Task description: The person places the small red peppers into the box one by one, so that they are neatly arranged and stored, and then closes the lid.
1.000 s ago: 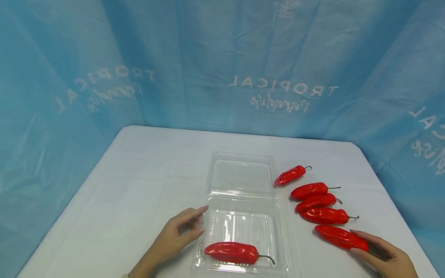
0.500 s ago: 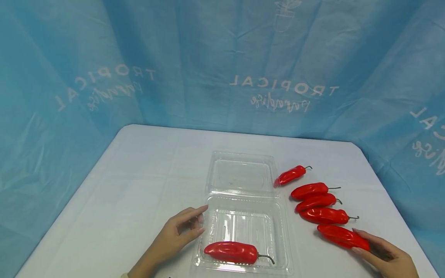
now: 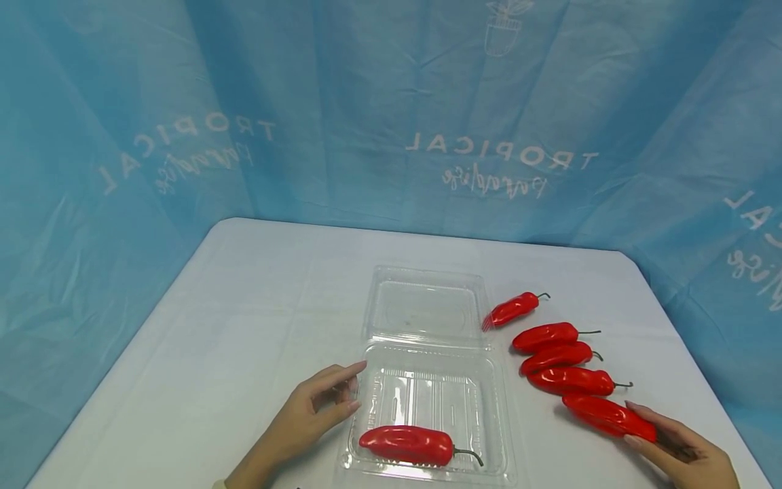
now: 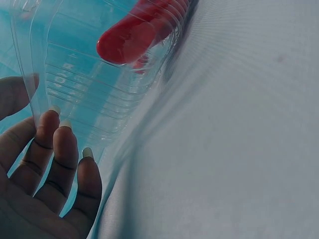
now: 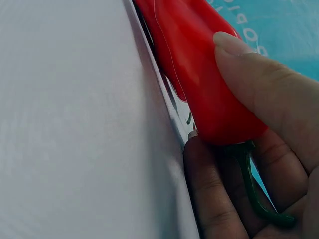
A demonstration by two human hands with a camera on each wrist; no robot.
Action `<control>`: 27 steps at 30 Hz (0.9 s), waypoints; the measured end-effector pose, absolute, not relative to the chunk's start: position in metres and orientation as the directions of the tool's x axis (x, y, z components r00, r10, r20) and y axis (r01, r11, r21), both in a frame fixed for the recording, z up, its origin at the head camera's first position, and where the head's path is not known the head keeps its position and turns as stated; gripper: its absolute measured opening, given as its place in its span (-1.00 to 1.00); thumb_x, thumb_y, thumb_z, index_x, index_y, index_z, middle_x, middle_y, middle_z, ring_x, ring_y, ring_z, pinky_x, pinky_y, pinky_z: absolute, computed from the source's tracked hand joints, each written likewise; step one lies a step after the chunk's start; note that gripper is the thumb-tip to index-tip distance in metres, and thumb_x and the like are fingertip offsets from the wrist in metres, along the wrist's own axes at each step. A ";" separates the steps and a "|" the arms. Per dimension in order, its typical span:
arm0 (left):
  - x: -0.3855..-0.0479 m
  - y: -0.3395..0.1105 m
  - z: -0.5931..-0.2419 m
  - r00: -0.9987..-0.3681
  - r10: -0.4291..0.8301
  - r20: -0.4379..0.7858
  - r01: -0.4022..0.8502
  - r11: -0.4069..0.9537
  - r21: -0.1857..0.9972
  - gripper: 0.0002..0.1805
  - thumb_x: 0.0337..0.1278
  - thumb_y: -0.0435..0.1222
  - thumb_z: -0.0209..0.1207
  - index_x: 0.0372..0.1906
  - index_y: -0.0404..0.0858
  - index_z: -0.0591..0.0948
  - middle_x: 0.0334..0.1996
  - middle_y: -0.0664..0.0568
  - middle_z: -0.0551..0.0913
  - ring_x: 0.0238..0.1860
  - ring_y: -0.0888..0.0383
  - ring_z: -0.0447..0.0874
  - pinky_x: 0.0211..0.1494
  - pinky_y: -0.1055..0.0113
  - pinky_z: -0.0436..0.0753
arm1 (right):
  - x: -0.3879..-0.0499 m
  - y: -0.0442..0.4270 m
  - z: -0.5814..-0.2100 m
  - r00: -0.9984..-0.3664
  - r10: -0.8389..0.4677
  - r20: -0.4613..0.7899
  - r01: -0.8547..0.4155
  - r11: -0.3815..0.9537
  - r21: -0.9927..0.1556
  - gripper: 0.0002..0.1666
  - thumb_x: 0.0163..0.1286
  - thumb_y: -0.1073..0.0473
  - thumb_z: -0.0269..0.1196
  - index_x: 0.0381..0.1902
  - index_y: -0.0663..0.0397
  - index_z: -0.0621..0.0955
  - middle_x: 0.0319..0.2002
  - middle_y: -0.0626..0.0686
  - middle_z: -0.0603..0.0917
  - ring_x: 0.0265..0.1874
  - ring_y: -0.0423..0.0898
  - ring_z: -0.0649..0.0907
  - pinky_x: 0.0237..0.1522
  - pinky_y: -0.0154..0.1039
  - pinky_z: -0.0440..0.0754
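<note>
My right hand [image 3: 693,445] grips a red pepper [image 3: 607,415] by its stem end, thumb on one side and fingers on the other. Its green stem [image 5: 246,174] runs back into the palm in the right wrist view. At the left side of a clear plastic clamshell box [image 3: 504,407], my left hand [image 3: 314,407] has its fingers loosely bent, thumb and index finger apart, tips at the rim. Inside the box's near half lies another red pepper [image 3: 406,445], stem to the right. The box lid [image 3: 427,309] lies folded back, away from me.
Right of the box, three red peppers lie close together, the nearest of them a long pepper [image 3: 571,381]. A smaller red pepper [image 3: 516,309] lies beside the lid, its tip behind the clear plastic. White cloth [image 3: 275,292] covers the table; a blue curtain [image 3: 342,122] hangs behind.
My right hand and the pepper in it have shifted slightly to the right. The left hand, the box and the other peppers have stayed in place.
</note>
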State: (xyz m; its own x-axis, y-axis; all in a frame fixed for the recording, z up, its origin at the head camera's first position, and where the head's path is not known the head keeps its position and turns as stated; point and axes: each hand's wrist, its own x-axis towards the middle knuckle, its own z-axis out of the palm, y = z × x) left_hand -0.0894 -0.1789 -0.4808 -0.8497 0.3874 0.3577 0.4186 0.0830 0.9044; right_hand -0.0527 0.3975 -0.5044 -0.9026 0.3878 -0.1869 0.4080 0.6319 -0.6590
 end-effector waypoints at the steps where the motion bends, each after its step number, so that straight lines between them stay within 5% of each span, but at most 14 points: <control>1: -0.089 -0.179 -0.481 -0.848 0.386 0.364 0.424 0.080 0.902 -0.45 0.30 -0.47 0.26 0.38 -0.39 0.49 -0.20 -0.06 0.58 -0.24 0.12 0.54 -0.10 0.30 0.66 | -0.053 0.397 -0.504 -0.900 0.391 -0.192 0.415 0.631 -0.655 -0.02 0.14 -0.30 0.51 0.39 0.08 0.54 0.19 0.05 0.68 -0.11 -0.43 0.61 -0.32 -0.53 0.64; 5: -0.088 -0.180 -0.480 -0.848 0.379 0.371 0.428 0.076 0.900 -0.45 0.30 -0.48 0.26 0.39 -0.34 0.50 -0.20 -0.09 0.58 -0.25 0.13 0.55 -0.11 0.32 0.66 | -0.057 0.397 -0.500 -0.888 0.401 -0.227 0.446 0.623 -0.643 0.04 0.14 -0.36 0.48 0.43 0.08 0.50 0.29 0.20 0.59 0.18 0.15 0.61 -0.31 -0.44 0.69; 7: -0.088 -0.180 -0.480 -0.845 0.377 0.379 0.437 0.078 0.896 -0.45 0.30 -0.48 0.25 0.39 -0.34 0.50 -0.21 -0.10 0.58 -0.25 0.13 0.54 -0.12 0.32 0.66 | -0.059 0.396 -0.499 -0.882 0.404 -0.243 0.459 0.615 -0.641 0.06 0.14 -0.36 0.47 0.44 0.11 0.48 0.33 0.26 0.54 0.25 0.29 0.52 -0.31 -0.40 0.71; 17: -0.086 -0.180 -0.481 -0.877 0.366 0.311 0.377 0.123 0.918 -0.44 0.29 -0.40 0.31 0.38 -0.33 0.51 -0.17 -0.04 0.60 -0.21 0.15 0.55 -0.08 0.31 0.67 | -0.055 0.360 -0.470 -0.881 0.406 -0.243 0.455 0.590 -0.667 0.00 0.13 -0.24 0.54 0.39 0.17 0.52 0.27 0.28 0.58 -0.14 -0.22 0.74 -0.29 -0.34 0.73; 27: -0.088 -0.178 -0.479 -0.854 0.363 0.372 0.438 0.118 0.891 -0.45 0.30 -0.39 0.31 0.37 -0.31 0.52 -0.18 -0.03 0.60 -0.22 0.13 0.56 -0.09 0.30 0.68 | -0.054 0.264 -0.420 -0.972 0.222 -0.082 0.204 0.608 -0.767 -0.13 0.09 -0.20 0.56 0.32 0.00 0.62 0.17 0.18 0.68 -0.11 -0.08 0.78 -0.16 -0.18 0.75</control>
State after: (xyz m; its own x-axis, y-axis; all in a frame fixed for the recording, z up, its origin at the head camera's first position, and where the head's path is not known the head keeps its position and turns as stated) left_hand -0.0878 -0.1780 -0.4789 -0.8544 0.3626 0.3722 0.4381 0.1175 0.8912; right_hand -0.0540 0.2638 -0.4199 -0.9715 0.2223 -0.0822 0.2040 0.6078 -0.7675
